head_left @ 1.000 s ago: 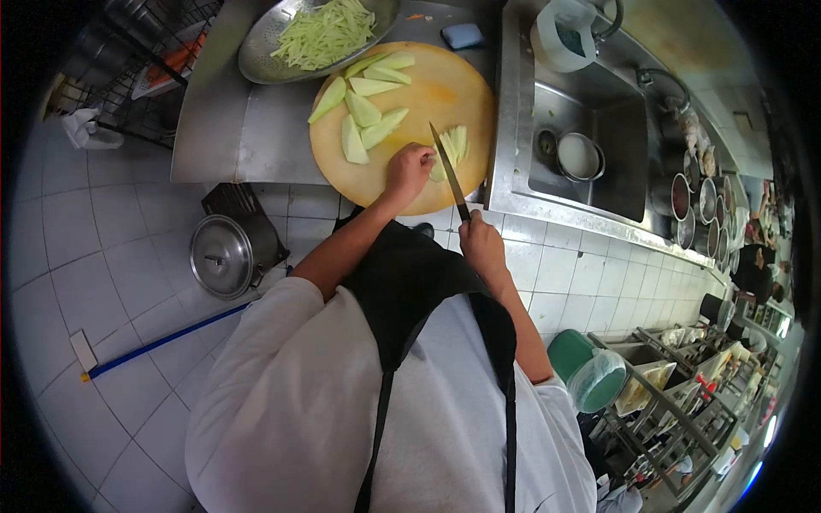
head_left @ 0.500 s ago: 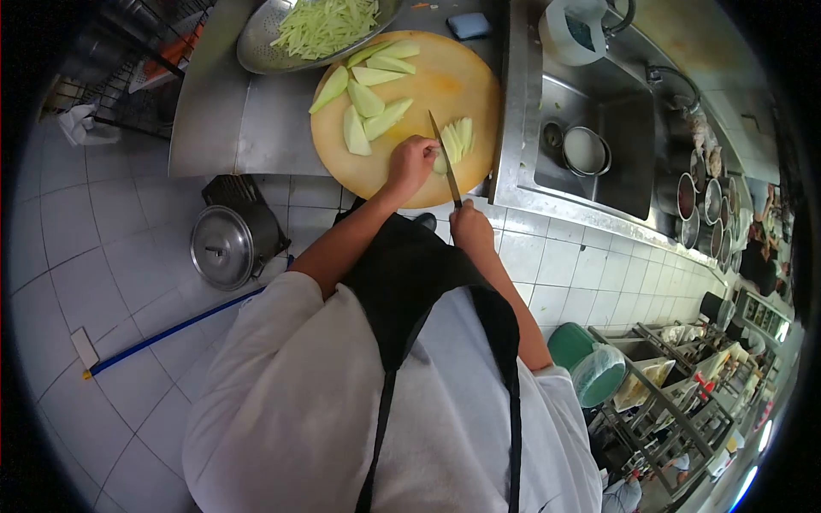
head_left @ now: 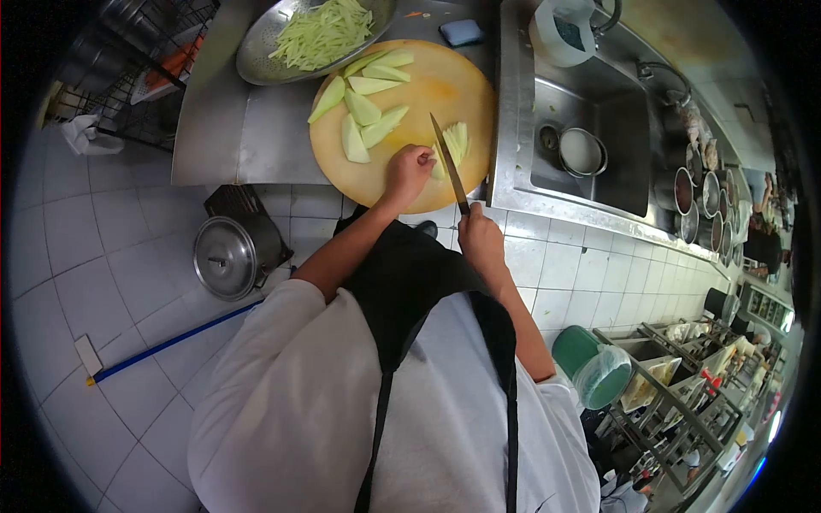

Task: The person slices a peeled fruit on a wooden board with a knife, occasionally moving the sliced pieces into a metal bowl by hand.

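My right hand (head_left: 481, 238) is wrapped round the handle of a kitchen knife (head_left: 451, 161), its blade pointing away from me over the round cutting board (head_left: 466, 81). Just left of the blade, my left hand (head_left: 410, 175) has its fingers curled against a pale green vegetable piece (head_left: 438, 164), holding it down. Thin cut strips (head_left: 459, 141) of the same vegetable lie fanned out right of the blade. Several larger peeled wedges (head_left: 363, 108) rest on the board's left half. Behind them, a metal colander (head_left: 256, 53) holds a heap of pale green shreds (head_left: 323, 36).
A blue sponge (head_left: 462, 32) lies behind the board. To the right is a steel sink (head_left: 620, 145) with a metal bowl (head_left: 582, 152) in it and a white container (head_left: 560, 34) at its back. A lidded pot (head_left: 226, 258) and a blue pole (head_left: 175, 340) are on the floor at left.
The knife and right hand have shifted slightly toward me relative to the board. The strips right of the blade look finer and more spread. My left hand stays at the piece.
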The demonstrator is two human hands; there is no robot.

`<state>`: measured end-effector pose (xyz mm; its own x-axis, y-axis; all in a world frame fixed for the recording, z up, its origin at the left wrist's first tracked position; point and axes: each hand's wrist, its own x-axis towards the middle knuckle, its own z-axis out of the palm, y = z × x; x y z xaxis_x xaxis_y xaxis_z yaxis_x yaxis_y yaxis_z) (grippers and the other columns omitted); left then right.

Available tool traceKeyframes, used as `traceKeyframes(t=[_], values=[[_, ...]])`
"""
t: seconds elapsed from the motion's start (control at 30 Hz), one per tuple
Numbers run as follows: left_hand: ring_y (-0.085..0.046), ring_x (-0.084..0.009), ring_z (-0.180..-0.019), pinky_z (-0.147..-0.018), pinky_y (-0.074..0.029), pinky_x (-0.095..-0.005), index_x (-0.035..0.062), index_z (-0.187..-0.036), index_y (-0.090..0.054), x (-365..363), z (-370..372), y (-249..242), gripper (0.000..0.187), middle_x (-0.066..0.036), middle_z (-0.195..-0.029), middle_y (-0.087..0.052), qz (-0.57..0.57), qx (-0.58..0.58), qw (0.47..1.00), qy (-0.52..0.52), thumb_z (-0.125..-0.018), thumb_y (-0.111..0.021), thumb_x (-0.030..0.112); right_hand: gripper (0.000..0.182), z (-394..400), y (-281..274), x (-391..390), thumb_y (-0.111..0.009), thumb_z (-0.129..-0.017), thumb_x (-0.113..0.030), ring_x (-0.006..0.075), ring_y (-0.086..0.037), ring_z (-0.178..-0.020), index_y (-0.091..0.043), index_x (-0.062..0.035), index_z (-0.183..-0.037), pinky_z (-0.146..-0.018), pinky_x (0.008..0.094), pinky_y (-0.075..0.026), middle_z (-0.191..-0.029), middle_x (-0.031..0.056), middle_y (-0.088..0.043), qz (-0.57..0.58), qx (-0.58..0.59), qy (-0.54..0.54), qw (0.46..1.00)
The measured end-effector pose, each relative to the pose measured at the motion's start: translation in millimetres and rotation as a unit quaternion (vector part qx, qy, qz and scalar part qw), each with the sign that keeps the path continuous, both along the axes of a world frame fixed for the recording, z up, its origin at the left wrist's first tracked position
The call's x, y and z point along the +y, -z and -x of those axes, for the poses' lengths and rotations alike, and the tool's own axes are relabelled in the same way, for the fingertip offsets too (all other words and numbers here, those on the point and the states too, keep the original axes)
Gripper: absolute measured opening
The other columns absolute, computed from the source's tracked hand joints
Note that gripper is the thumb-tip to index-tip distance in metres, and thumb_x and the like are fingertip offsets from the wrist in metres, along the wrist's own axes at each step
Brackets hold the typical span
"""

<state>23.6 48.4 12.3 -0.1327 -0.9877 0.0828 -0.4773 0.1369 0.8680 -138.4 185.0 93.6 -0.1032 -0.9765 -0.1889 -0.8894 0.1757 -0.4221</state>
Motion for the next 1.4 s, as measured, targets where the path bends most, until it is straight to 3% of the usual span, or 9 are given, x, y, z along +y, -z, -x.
traceKeyframes(t=[0.57,0.73,0.97,1.4], values=[[-0.07,-0.0239,-0.078,-0.074,-0.056,-0.0353,0.0024,-0.098,-0.072,2.3,1.4,-6.7,0.016,-0.011,-0.088,-0.069,0.015,0.013,1.0,0.002,-0.083,-0.077,0.004,0.02,-4.8,4.8,10.3,-0.058,-0.094,-0.017,0.0455,-0.069,-0.068,-0.049,0.0001,-0.097,-0.064,0.0554,-0.056,-0.073,0.0274,-0.068,-0.053,-0.017,-0.001,0.998],[-0.069,-0.0264,-0.077,-0.071,-0.055,-0.0369,0.0033,-0.097,-0.072,3.8,0.0,-4.2,0.014,-0.012,-0.086,-0.068,0.015,0.014,1.0,0.01,-0.084,-0.076,0.006,0.018,-15.9,29.1,-0.3,-0.056,-0.094,-0.015,0.0452,-0.07,-0.07,-0.05,0.0018,-0.099,-0.065,0.0554,-0.056,-0.075,0.0279,-0.068,-0.093,0.003,0.01,0.996],[-0.072,-0.0238,-0.08,-0.073,-0.056,-0.0351,0.0014,-0.096,-0.072,3.5,-2.3,-3.2,0.011,-0.013,-0.09,-0.072,0.003,0.031,1.0,0.001,-0.086,-0.075,0.006,0.016,-1.5,38.9,-6.4,-0.056,-0.095,-0.014,0.0464,-0.068,-0.067,-0.053,0.0017,-0.097,-0.061,0.057,-0.054,-0.072,0.0276,-0.067,0.01,-0.049,-0.011,0.999],[-0.072,-0.0236,-0.077,-0.07,-0.056,-0.0344,0.0006,-0.094,-0.072,3.6,-1.9,-5.1,0.009,-0.013,-0.087,-0.071,0.003,0.025,1.0,-0.005,-0.086,-0.075,0.005,0.015,-19.1,11.9,4.1,-0.055,-0.094,-0.014,0.0453,-0.07,-0.071,-0.05,0.0007,-0.094,-0.064,0.0552,-0.056,-0.073,0.0276,-0.067,-0.056,-0.014,0.01,0.998]])
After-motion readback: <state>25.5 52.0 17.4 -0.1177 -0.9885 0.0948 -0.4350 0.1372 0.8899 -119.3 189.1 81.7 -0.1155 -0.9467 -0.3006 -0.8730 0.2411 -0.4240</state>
